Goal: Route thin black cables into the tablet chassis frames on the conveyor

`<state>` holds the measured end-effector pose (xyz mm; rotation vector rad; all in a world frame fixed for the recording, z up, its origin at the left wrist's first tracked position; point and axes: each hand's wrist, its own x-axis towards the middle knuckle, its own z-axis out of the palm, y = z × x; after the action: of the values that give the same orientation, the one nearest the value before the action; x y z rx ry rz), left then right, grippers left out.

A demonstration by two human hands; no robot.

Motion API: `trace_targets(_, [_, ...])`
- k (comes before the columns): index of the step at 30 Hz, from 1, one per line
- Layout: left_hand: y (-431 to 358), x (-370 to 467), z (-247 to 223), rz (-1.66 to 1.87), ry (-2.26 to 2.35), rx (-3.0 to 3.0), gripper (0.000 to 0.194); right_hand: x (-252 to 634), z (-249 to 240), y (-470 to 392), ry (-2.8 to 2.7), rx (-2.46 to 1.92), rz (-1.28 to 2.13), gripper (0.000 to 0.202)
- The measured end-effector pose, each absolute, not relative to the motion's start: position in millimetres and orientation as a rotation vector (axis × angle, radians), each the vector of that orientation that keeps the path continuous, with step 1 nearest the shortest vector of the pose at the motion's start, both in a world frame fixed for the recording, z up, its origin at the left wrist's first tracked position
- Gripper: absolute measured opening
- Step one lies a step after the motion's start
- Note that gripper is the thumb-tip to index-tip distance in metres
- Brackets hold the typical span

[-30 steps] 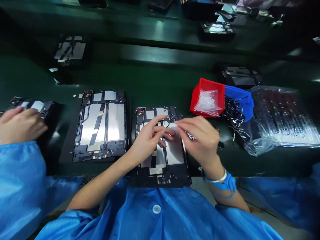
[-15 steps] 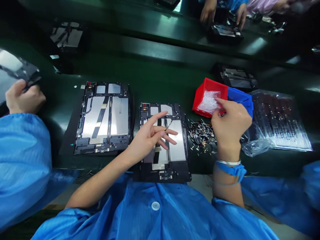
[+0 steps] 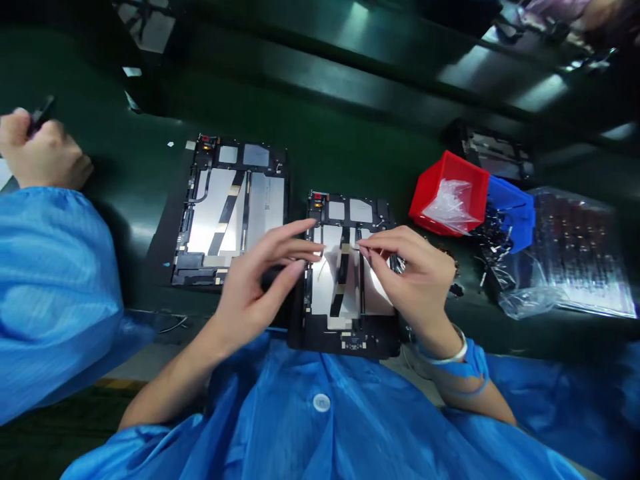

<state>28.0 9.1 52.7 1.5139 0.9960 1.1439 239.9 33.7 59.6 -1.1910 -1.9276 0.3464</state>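
An opened tablet-like device [image 3: 373, 270] with silver panels and a black diagonal ribbon lies in front of me at the table's edge. My left hand [image 3: 267, 283] is at its left side, fingers apart and holding nothing. Over the upper right of the device is my right hand [image 3: 413, 267], thumb and index finger pinched together; what they hold, if anything, is too small to make out. A second similar device [image 3: 267, 200] lies to the left on a dark sheet.
To the right are a red bin [image 3: 427, 193] with clear plastic pieces, a blue bin [image 3: 523, 210] and a clear tray [image 3: 590, 247] of parts. A person's hand [image 3: 47, 157] is at the far left. Another device [image 3: 500, 153] lies behind the bins.
My right hand has moved left from the red bin to the device. My left hand has drawn back to the device's left side. The view has shifted.
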Motion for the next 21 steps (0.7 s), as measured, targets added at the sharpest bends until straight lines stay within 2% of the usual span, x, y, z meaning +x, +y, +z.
trace_targets(2, [2.1,11.8,40.7,1.299,1.179,1.875,0.037,230.4,56.3,30.4,-1.726,-1.318,0.711,0.009])
trace_targets(4, [-1.6,2.1,27.2,1.287,1.236,2.22,0.036,221.6,50.4,29.5,-1.549,-1.382,1.04,0.004])
trace_targets(7, [-3.5,-1.4,12.8,1.094,1.193,2.546,0.031,213.6,41.5,33.5,-1.408,-1.43,1.296,0.018])
trace_targets(13, [-4.2,3.8,13.4,0.794,1.191,2.7,0.031,210.9,36.7,43.2,-1.44,-1.517,1.297,0.021])
trace_targets(21, [-2.1,7.2,17.1,0.661,1.173,2.732,0.034,208.9,37.8,42.6,-1.554,-1.59,1.235,0.016])
